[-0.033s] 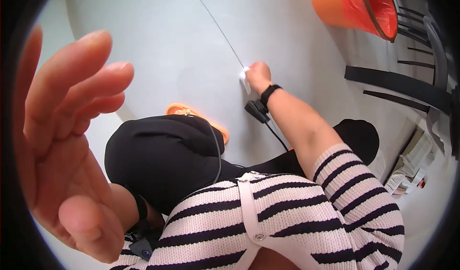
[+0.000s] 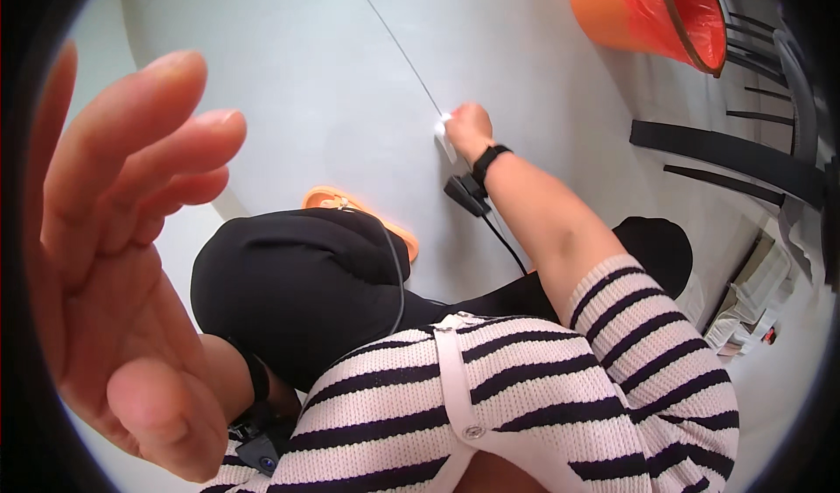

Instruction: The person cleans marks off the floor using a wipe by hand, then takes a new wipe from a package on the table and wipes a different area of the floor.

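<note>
Large and close at the left, my left hand [image 2: 131,257] is raised with its fingers apart and the thumb stretched out. Nothing lies in its palm. Farther off, my right hand [image 2: 469,131] reaches down to the grey floor with the fingers curled closed. A small white piece [image 2: 444,139] shows at its fingertips, looking like a tissue or thin cloth; the part inside the fingers is hidden. A black band [image 2: 492,162] circles the right wrist, and a small black device [image 2: 465,195] with a cable hangs under it.
An orange bin [image 2: 604,7] with a red liner stands at the far right. Beside it are dark chair parts [image 2: 726,156]. A thin floor seam [image 2: 394,40] runs toward my right hand. An orange shoe [image 2: 325,199] is below, near my black-clothed knee.
My right hand has shifted very slightly up and left over the floor, with the white piece. The left hand is almost still.
</note>
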A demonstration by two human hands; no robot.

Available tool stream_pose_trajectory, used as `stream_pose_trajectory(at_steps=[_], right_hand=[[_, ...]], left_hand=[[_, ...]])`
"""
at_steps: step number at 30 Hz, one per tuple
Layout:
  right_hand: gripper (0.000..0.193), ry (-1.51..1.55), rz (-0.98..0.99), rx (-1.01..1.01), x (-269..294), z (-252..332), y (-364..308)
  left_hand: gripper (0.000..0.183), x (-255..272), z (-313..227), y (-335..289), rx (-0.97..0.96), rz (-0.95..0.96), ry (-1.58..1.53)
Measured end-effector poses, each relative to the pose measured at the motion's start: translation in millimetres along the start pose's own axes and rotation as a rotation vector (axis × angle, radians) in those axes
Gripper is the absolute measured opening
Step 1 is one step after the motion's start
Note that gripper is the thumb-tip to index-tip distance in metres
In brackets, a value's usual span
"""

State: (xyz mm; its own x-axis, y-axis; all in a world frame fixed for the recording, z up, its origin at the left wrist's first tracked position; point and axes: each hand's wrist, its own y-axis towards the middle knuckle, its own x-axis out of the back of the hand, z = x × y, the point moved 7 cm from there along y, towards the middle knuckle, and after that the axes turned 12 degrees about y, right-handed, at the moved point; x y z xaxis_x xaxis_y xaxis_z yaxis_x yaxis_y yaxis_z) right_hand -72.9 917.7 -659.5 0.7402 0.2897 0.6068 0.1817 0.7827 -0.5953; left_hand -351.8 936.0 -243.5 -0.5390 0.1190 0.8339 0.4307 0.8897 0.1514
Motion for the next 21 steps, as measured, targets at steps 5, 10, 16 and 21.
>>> stream_pose_trajectory(at_steps=[5,10,16,21], right_hand=[[0.018,0.401,0.159,0.096,13,28,29],[0.019,0.761,0.674,0.007,79,56,-1],[0.028,1.303,0.916,0.154,146,38,-9],[0.026,1.518,0.83,0.382,179,98,-29]], left_hand=[[0.064,-20,-6,3,-0.031,0.078,0.111],[0.063,-12,-20,12,-0.064,0.103,0.086],[0.053,-58,-45,50,0.047,0.083,-0.276],[0.034,-69,-71,76,0.009,0.146,-0.319]])
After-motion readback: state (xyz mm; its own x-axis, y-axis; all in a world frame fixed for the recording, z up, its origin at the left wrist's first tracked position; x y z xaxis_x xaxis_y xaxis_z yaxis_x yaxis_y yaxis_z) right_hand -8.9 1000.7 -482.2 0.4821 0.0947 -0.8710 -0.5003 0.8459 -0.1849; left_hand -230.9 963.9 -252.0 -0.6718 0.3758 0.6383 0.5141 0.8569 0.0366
